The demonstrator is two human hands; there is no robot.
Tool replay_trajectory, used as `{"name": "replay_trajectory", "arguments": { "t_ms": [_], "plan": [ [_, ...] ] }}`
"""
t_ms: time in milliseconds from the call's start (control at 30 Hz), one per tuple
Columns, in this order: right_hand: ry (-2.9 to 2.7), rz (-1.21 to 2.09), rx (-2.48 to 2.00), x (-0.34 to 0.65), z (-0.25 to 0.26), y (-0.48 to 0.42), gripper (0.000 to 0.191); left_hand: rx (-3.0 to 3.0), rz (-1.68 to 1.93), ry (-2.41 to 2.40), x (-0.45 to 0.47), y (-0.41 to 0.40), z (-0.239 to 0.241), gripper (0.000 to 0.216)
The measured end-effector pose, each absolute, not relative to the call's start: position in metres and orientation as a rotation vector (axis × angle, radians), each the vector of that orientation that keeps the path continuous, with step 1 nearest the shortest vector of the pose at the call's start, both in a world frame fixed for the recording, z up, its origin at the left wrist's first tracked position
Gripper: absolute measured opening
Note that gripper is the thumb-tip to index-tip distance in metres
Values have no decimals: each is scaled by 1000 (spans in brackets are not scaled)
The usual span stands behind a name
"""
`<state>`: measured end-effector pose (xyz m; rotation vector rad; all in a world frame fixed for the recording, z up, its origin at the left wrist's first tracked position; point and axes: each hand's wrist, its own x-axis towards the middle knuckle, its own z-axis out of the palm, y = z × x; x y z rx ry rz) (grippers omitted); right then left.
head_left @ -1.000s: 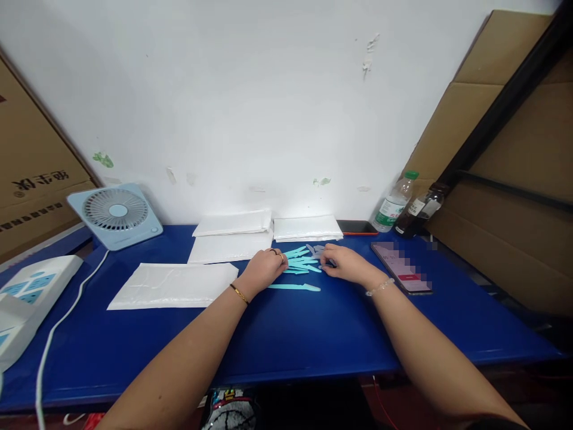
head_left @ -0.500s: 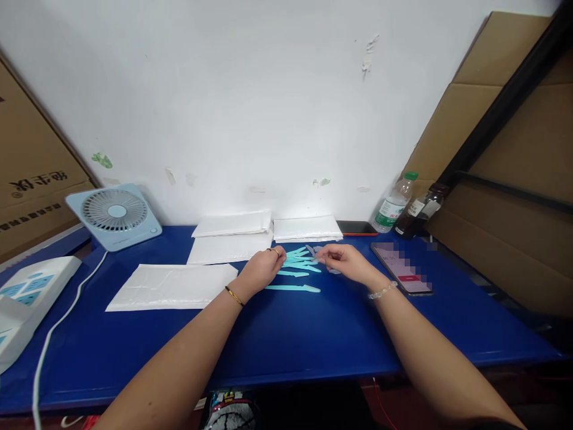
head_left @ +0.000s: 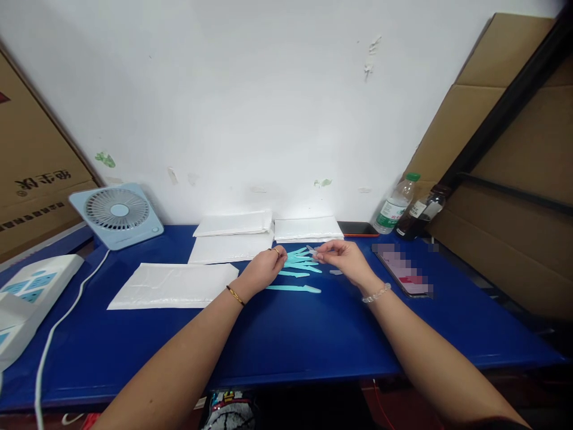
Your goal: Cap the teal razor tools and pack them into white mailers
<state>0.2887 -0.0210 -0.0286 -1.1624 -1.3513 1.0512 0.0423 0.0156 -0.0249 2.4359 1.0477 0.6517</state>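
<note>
A small heap of thin teal plastic strips (head_left: 299, 260) lies on the blue table (head_left: 286, 334), with two single teal strips (head_left: 293, 288) lying nearer to me. My left hand (head_left: 264, 267) rests curled at the heap's left edge, fingers closed over the strips. My right hand (head_left: 342, 260) is raised just right of the heap and pinches a small greyish clear piece (head_left: 312, 250) between thumb and fingers. Another small grey piece (head_left: 335, 272) lies on the table below that hand.
White padded envelopes (head_left: 172, 285) lie left and behind, more stacked (head_left: 308, 228) by the wall. A fan (head_left: 117, 213) with a white cord, a white box (head_left: 27, 292), a phone (head_left: 403, 270), two bottles (head_left: 394, 204) and cardboard sheets (head_left: 505, 179) surround the work area.
My right hand has lifted off the table with a small grey piece pinched in it and drawn slightly toward the heap. My left hand has stayed at the heap.
</note>
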Motion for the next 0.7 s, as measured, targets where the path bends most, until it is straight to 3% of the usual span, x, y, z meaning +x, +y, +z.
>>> {"name": "replay_trajectory", "arguments": {
  "t_ms": [533, 700],
  "plan": [
    [-1548, 1156, -1248, 270, -26, -26, 33, 2504, 527, 1076, 49, 5, -21, 24],
    [-1973, 702, -1419, 304, -18, -25, 21, 2601, 467, 1021, 50, 5, -24, 28]
  ]
}}
